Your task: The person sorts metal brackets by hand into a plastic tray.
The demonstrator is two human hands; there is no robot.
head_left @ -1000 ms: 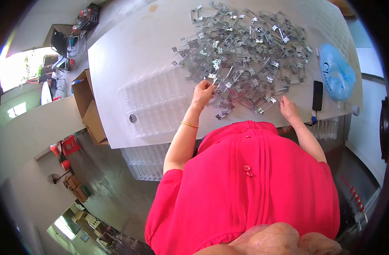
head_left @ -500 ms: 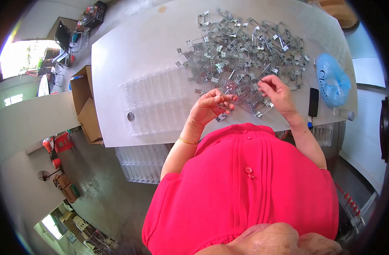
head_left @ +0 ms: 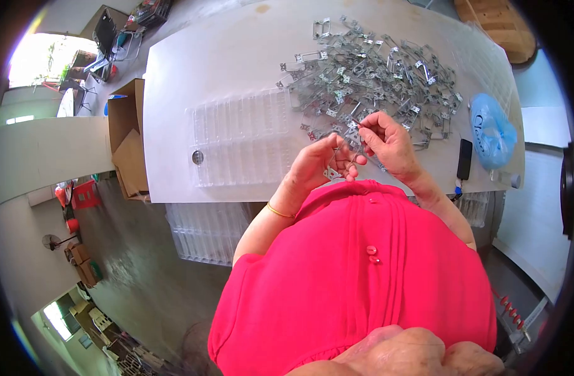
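Observation:
A heap of small metal brackets (head_left: 374,75) covers the far right part of the white table (head_left: 211,69). My left hand (head_left: 321,164) and my right hand (head_left: 387,143) are raised together near the table's front edge, both pinching one metal bracket (head_left: 348,141) between the fingertips. A clear plastic tray (head_left: 240,138) with rows of slots lies to the left of my hands, with a dark round piece (head_left: 198,157) at its left end.
A black phone (head_left: 465,159) and a blue plastic bag (head_left: 491,130) lie at the table's right end. Open cardboard boxes (head_left: 127,138) stand left of the table. More clear trays (head_left: 205,232) are stacked below the table's front edge.
My hands left the heap, each with metal in its fingers, and came together in front of my chest. They now hold one bracket between them.

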